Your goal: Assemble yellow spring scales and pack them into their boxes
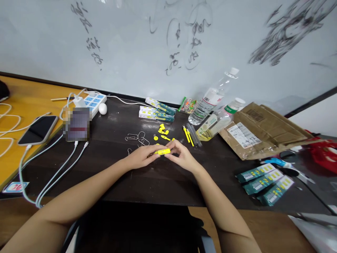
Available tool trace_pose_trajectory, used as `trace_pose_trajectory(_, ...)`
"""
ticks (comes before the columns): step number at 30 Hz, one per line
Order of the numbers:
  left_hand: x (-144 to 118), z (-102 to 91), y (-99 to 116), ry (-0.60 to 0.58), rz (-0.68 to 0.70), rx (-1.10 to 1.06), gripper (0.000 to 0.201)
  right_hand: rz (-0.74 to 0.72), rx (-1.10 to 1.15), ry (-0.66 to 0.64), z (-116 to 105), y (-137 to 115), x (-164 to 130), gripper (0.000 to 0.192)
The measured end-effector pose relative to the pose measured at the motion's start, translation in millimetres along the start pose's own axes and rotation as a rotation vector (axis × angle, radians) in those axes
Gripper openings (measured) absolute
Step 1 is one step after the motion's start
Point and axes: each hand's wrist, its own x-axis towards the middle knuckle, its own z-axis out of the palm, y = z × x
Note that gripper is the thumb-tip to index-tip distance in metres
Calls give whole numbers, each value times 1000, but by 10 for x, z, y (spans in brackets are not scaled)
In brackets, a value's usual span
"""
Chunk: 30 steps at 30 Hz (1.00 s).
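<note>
Head view: looking down at a dark counter, w/ whiteboard behind. Holding a small yellow piece above mid-counter, btwn both hands: left end in left hand, right end in right hand. Each grip pinched on its own end, fingertips only, prob. to keep so small a part steady & in sight. Just beyond: loose yellow parts, prob. kept close for easy reach. Left of those, bent wires; right, yellow sticks beside grey strips, prob. sorted by type. Farther back, slim boxes bunched by the whiteboard; far right, green boxes side by side, prob. set there to leave elbow room.

Writing: handwritten characters on whiteboard, apparently Chinese, plus a dense scribbled drawing upper right. Red "36", as best can tell, on a sticker at left. White label on brown parcel: print too small, handwriting unclear. Clear bottle & green-labelled bottle: brands unreadable. Yellow characters on green boxes, too blurred to read.
</note>
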Motion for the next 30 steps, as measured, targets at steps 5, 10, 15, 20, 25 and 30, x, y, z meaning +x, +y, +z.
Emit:
trace_pose_trajectory(5, -1, -2, -7, -19, -10, 20, 36, 11, 0, -7, -15, -18, -4, 19)
trace_pose_trajectory(10, -14, 10, -12, -14, -28, 6, 35, 22, -18, -21, -96, -67, -12, 16)
trace_pose_trajectory(15, -25, 27, -43, 16, -3, 18, 36, 62, -32, 15, -99, -31, -14, 20)
trace_pose_trajectory(20, -23, 28, -68, 19, -21, 9, 35, 43, -67, 48, -57, -11, -15, 18)
trace_pose_trajectory(25, -24, 40, -82, 27, -20, -2, 36, 16, -94, -7, -89, -74, -25, 19)
trace_pose_trajectory(30, -21, 34, -74, 25, -5, 8, 35, 0, -284, -3, -55, -110, -18, 20)
